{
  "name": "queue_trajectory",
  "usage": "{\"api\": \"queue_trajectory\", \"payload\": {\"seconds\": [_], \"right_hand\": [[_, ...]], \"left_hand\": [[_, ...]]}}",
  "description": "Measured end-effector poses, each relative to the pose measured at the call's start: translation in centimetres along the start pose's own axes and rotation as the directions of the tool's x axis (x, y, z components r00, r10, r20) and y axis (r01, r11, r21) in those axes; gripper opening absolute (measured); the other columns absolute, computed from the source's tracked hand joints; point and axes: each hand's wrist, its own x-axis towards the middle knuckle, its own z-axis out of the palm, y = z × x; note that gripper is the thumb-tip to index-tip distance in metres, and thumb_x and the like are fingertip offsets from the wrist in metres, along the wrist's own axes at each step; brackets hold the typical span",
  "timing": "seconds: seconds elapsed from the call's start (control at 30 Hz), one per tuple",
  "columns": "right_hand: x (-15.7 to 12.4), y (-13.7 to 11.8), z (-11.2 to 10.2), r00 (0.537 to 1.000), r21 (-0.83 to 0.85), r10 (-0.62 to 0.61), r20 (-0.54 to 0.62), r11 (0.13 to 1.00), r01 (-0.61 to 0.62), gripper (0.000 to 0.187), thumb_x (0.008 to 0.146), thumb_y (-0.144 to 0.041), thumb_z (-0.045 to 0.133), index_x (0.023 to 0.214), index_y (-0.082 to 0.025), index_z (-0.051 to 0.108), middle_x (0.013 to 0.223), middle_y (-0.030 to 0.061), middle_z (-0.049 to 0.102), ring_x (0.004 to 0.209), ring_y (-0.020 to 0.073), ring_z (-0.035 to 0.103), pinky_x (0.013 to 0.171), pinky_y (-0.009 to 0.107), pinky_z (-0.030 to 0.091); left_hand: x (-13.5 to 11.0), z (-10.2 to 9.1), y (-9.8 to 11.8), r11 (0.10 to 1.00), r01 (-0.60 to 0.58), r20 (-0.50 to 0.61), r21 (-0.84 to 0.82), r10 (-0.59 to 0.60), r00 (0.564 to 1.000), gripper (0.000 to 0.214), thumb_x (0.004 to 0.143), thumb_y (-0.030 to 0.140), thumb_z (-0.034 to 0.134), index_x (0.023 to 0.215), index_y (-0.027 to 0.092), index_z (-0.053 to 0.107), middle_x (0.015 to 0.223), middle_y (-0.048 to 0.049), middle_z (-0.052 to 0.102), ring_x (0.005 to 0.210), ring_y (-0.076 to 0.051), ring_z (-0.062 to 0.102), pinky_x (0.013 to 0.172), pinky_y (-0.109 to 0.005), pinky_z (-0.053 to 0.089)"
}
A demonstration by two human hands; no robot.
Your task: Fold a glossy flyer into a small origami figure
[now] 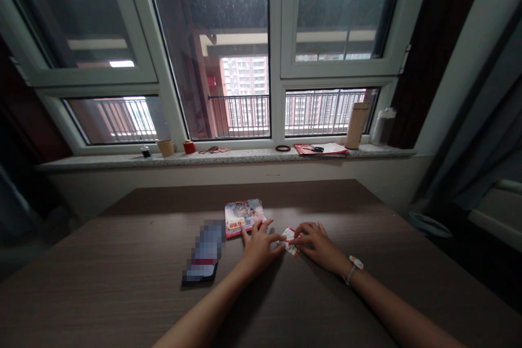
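Observation:
A small folded piece of white and red paper (289, 240) lies on the brown wooden table (122, 283). My left hand (258, 244) presses on its left edge, fingers bent and pinched toward it. My right hand (316, 242) holds its right side with the fingertips closed on it; a white band sits on that wrist. A colourful printed leaflet (243, 216) lies just beyond my left hand. A dark phone-like object (205, 253) rests left of that hand.
Behind the table runs a stone windowsill (101, 160) with a small cup (165, 147), a red pot (188, 147), scissors (210, 149), a ring (283, 148), red papers (322, 149), a tall beige tube (356, 125) and a jar (383, 126). Curtains hang at the right.

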Motion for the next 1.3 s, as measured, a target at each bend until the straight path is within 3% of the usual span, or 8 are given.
{"api": "queue_trajectory", "payload": {"seconds": [0.33, 0.57, 1.0, 1.3], "right_hand": [[-0.3, -0.6, 0.0, 0.996, -0.159, -0.066, -0.062, 0.986, 0.056, 0.026, 0.088, -0.035, 0.056, 0.11, -0.046, 0.064, 0.107, -0.0014, 0.061, 0.114, 0.0206, 0.047, 0.11, 0.061, 0.006], [-0.3, -0.6, 0.4, 0.987, -0.232, -0.034, -0.16, 0.973, -0.004, 0.021, 0.088, -0.04, 0.054, 0.103, -0.038, 0.068, 0.119, 0.0033, 0.056, 0.121, 0.0251, 0.043, 0.109, 0.064, 0.007], [0.0, 0.5, 0.7, 0.997, -0.141, -0.033, -0.076, 0.99, 0.022, 0.024, 0.091, -0.034, 0.048, 0.106, -0.039, 0.066, 0.126, -0.0012, 0.06, 0.125, 0.0258, 0.04, 0.108, 0.066, 0.005], [0.2, 1.3, 1.1, 0.996, -0.096, -0.033, -0.081, 0.995, 0.026, 0.021, 0.09, -0.037, 0.05, 0.102, -0.037, 0.067, 0.127, -0.0019, 0.062, 0.13, 0.0271, 0.039, 0.107, 0.068, 0.002]], "left_hand": [[0.1, 0.3, -0.1, 1.0, -0.027, -0.032, 0.009, 0.027, 0.999, 0.022, 0.08, 0.047, 0.065, 0.102, 0.044, 0.068, 0.144, 0.0011, 0.043, 0.134, -0.034, 0.029, 0.101, -0.074, 0.009], [-0.2, 0.6, -0.1, 0.996, -0.094, -0.057, -0.005, 0.094, 0.994, 0.017, 0.08, 0.043, 0.066, 0.096, 0.037, 0.071, 0.143, 0.0006, 0.043, 0.133, -0.035, 0.029, 0.102, -0.073, 0.011], [-0.5, 0.0, 0.3, 0.992, -0.109, -0.04, -0.07, 0.106, 0.994, 0.017, 0.08, 0.042, 0.067, 0.095, 0.039, 0.072, 0.14, 0.0015, 0.046, 0.132, -0.034, 0.03, 0.104, -0.072, 0.008], [-0.5, 0.2, 0.3, 0.993, -0.103, -0.034, -0.062, 0.101, 0.994, 0.015, 0.08, 0.042, 0.067, 0.094, 0.039, 0.072, 0.14, 0.0008, 0.047, 0.132, -0.034, 0.03, 0.104, -0.072, 0.007]]}}
